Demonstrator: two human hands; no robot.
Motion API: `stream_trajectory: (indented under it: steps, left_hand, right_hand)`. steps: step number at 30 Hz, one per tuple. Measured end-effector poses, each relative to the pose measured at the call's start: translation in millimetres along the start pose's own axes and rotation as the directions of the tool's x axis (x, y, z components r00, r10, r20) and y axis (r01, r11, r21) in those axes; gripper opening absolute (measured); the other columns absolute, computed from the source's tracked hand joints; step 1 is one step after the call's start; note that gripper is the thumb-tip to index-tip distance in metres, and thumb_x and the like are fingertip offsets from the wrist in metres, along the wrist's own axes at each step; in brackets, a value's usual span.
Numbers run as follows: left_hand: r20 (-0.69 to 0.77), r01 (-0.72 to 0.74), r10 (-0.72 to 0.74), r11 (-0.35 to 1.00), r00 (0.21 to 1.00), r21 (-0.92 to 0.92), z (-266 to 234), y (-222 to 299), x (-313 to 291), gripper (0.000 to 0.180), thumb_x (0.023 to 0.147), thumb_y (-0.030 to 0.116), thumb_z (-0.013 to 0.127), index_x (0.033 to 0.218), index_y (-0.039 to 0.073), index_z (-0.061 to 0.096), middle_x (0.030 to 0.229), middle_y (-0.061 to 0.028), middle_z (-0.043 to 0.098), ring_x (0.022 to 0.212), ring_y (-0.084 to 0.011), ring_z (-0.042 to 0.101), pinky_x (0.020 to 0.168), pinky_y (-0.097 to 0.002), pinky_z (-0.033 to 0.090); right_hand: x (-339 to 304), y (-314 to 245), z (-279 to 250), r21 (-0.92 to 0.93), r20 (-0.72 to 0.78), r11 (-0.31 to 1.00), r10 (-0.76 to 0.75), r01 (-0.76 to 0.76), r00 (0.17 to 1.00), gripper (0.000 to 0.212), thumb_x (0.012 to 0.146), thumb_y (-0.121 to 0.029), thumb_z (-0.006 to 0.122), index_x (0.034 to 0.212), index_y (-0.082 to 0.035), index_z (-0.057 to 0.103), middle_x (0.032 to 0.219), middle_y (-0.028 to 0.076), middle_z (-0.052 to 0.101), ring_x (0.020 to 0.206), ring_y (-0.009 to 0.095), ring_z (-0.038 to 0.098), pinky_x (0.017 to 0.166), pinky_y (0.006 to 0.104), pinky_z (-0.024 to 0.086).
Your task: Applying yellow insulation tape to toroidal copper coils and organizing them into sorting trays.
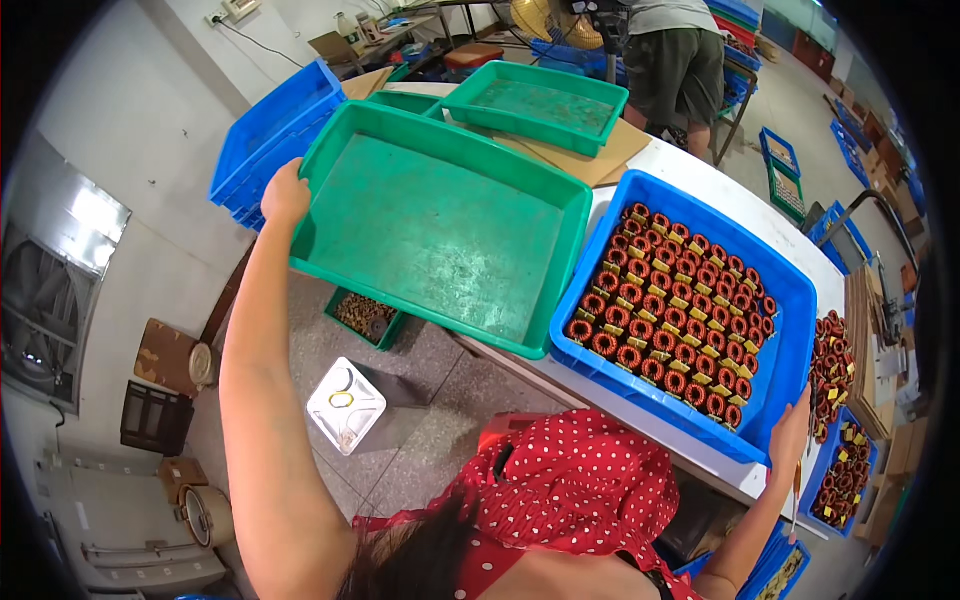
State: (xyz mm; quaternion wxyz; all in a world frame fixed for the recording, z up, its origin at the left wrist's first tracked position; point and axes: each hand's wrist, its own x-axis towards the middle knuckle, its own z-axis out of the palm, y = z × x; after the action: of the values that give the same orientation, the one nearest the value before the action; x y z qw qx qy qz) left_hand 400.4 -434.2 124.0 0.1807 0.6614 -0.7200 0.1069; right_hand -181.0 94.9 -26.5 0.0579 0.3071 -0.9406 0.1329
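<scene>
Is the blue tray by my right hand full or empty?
Partly full: copper-coloured coils cover most of the blue tray, but bare bottom shows.

From here I lose part of the small bin (393, 332), left of centre, behind the large green tray (430, 230); its brown bits (358, 312) are too small to identify. The top edge crops the co-worker (678, 70). I can't make out all fingertips of the right grip (790, 432).

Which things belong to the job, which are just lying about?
Probably in use: large green tray, in left hand; blue tray, right hand at its corner; reddish coils inside.
Apparently lying about: metal can; small green tray; stacked blue trays.
</scene>
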Motion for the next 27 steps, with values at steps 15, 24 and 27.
stream_trajectory:
  steps: [15, 24, 27]
  left_hand:
    - [0.264, 0.054, -0.074, 0.995, 0.962, 0.080, 112.8, 27.6, 26.7, 0.063, 0.081, 0.013, 0.051, 0.140, 0.010, 0.030, 0.141, -0.0124, 0.036, 0.126, -0.0312, 0.040, 0.102, -0.0537, 0.030]
    - [-0.210, -0.570, 0.540, 0.685, 0.815, -0.453, 72.8, 106.8, -102.6, 0.036, 0.086, 0.011, 0.054, 0.121, 0.008, 0.050, 0.124, -0.0116, 0.053, 0.120, -0.0304, 0.044, 0.106, -0.0544, 0.021]
    - [-0.020, -0.664, 0.761, 0.553, 0.649, -0.503, 55.1, 136.5, -180.0, 0.025, 0.083, 0.018, 0.058, 0.107, 0.011, 0.059, 0.107, -0.0094, 0.060, 0.106, -0.0265, 0.053, 0.103, -0.0498, 0.028]
  right_hand:
    - [-3.0, -6.8, -5.2, -0.014, -0.001, 1.000, -0.020, 0.020, 1.000, 0.047, 0.095, -0.006, 0.036, 0.140, 0.000, 0.025, 0.135, 0.023, 0.040, 0.121, 0.038, 0.043, 0.098, 0.0418, 0.037]
    - [-1.4, -6.8, -6.0, 0.004, 0.000, 1.000, -0.005, 0.005, 1.000, 0.048, 0.094, -0.005, 0.038, 0.140, 0.000, 0.025, 0.133, 0.024, 0.042, 0.119, 0.039, 0.045, 0.096, 0.0419, 0.038]
    - [-2.0, -8.1, -6.0, 0.003, -0.029, 1.000, -0.026, 0.026, 0.999, 0.048, 0.094, -0.005, 0.038, 0.140, -0.001, 0.025, 0.132, 0.025, 0.043, 0.115, 0.040, 0.047, 0.093, 0.0426, 0.040]
